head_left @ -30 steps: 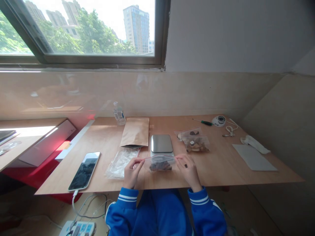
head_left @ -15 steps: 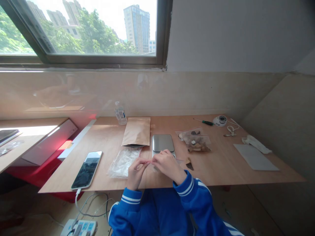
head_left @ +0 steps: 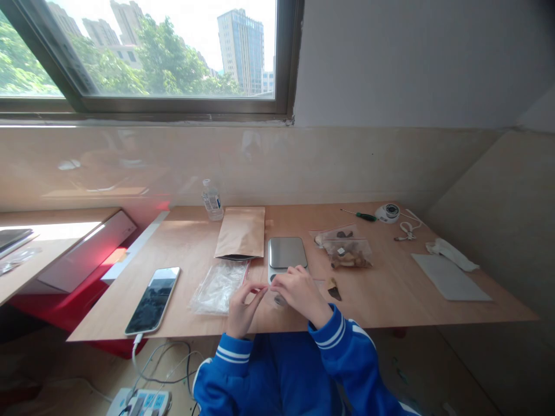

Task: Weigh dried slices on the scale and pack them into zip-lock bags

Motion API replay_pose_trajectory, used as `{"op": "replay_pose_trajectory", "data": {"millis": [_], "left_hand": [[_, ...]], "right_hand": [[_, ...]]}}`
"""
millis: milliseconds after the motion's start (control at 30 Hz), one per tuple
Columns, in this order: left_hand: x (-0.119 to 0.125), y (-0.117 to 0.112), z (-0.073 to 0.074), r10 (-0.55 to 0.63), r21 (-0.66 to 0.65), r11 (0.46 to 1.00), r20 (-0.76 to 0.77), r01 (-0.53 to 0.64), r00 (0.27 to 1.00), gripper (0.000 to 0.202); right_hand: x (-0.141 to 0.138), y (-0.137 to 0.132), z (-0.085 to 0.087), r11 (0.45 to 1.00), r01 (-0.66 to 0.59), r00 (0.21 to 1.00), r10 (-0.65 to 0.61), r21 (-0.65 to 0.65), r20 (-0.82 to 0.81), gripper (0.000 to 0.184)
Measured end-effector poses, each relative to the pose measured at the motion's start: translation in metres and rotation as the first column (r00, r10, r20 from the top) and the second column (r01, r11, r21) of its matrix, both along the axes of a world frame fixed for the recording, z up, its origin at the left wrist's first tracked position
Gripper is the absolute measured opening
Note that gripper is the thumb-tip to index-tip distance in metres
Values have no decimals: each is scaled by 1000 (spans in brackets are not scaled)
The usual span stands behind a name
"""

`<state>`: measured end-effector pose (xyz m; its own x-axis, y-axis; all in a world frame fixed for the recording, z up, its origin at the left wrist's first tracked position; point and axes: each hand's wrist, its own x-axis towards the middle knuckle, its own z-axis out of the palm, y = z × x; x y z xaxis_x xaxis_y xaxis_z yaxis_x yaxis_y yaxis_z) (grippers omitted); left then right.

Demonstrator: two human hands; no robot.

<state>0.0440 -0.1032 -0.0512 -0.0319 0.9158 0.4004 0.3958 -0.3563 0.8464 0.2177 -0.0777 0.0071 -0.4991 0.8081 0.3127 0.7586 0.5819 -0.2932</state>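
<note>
My left hand point(head_left: 243, 307) and my right hand point(head_left: 299, 293) meet in front of the scale, thumbs and fingertips pinching the top edge of a small clear zip bag point(head_left: 280, 300). Something dark shows inside the bag, too covered to name. Just behind my fingers lies a digital scale point(head_left: 287, 253) with a bare metal plate. A pile of flat clear bags point(head_left: 219, 288) rests by my left hand. Right of my right hand lies a small brown and dark piece point(head_left: 333, 290). Further back, clear zip bags point(head_left: 350, 253) hold brownish pieces.
A brown paper pouch point(head_left: 241, 232) and a plastic bottle point(head_left: 212, 201) stand left of the scale. A phone point(head_left: 153, 301) charges at the left edge. To the right are a screwdriver point(head_left: 365, 216), a dome camera point(head_left: 388, 213), a white sheet point(head_left: 451, 278) and a crumpled tissue point(head_left: 453, 254).
Both hands have shifted slightly down and to the right, still pinching the bag's edge. More of the scale's front and the dark content of the bag now show.
</note>
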Motion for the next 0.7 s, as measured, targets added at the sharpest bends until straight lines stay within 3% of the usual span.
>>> {"op": "replay_pose_trajectory", "data": {"millis": [200,333,467,700], "left_hand": [[-6,3,2,-56,-98,994,17,58,998,18],[3,3,8,-129,-113,985,15,130,992,20],[6,2,6,-89,-83,992,16,90,996,18],[-6,2,-2,-15,-64,998,-20,14,1000,18]], "right_hand": [[8,4,0,1000,31,993,-31,-1,118,21],[4,5,-2,1000,-21,991,20,10,130,22],[2,3,-6,998,-57,992,57,-2,109,20],[15,2,-13,999,21,999,-22,37,23,19]]}}
